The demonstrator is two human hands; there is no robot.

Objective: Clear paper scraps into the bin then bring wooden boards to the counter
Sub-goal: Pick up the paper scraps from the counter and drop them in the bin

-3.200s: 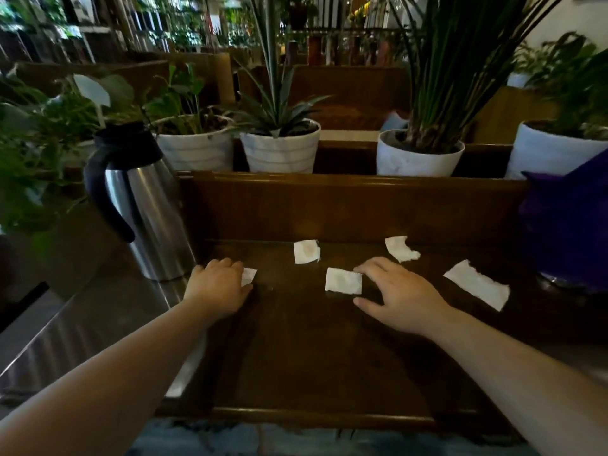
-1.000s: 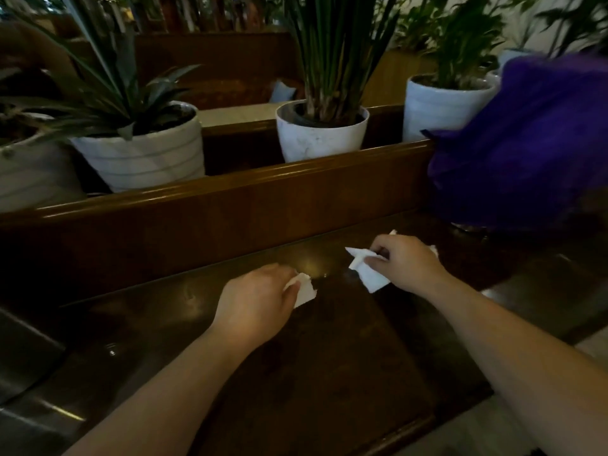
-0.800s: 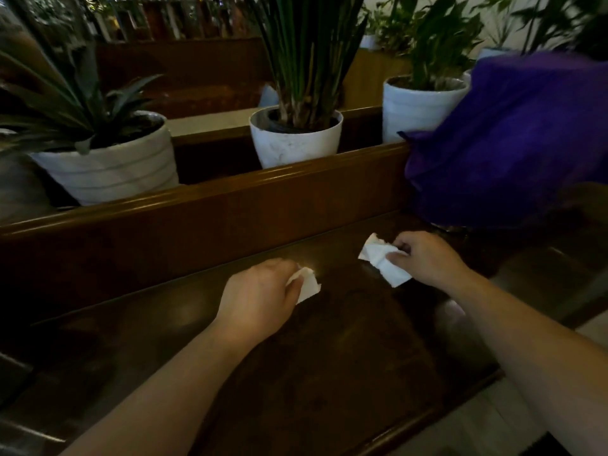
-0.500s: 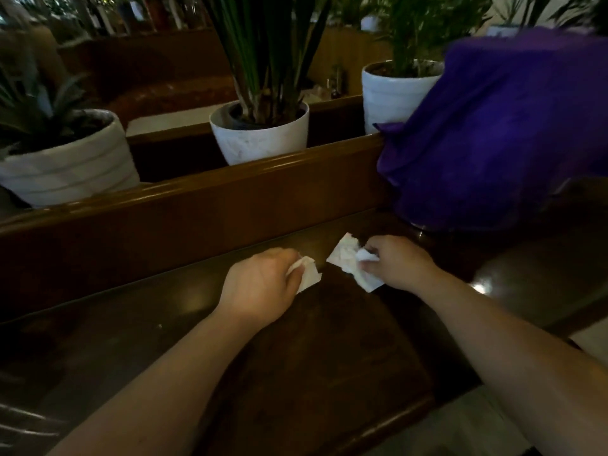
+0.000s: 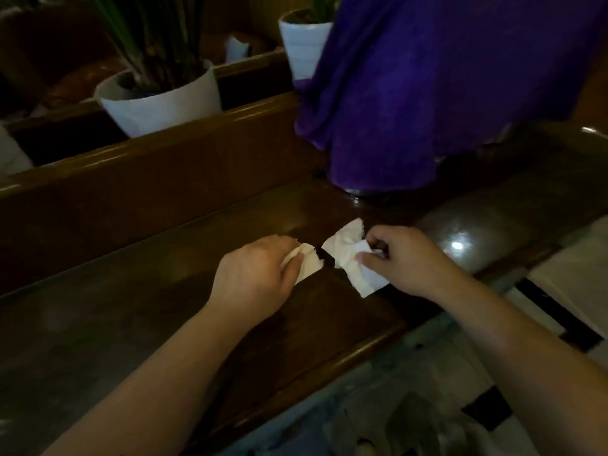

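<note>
Both hands drawn closer since half a second ago. Purple cloth (image 5: 427,87) and white plant pot (image 5: 161,103) behind wooden counter (image 5: 131,307). Left hand (image 5: 256,278) fingers pinch crumpled white scrap (image 5: 307,264); right hand (image 5: 408,258) grips larger scraps (image 5: 348,255)

No legible text, label, brand, number or sign is present on any surface in view; the paper scraps (image 5: 352,258) show plain white faces with no print, the purple cloth (image 5: 427,87) bears no marking, and the white plant pots (image 5: 164,106) carry no readable lettering
</note>
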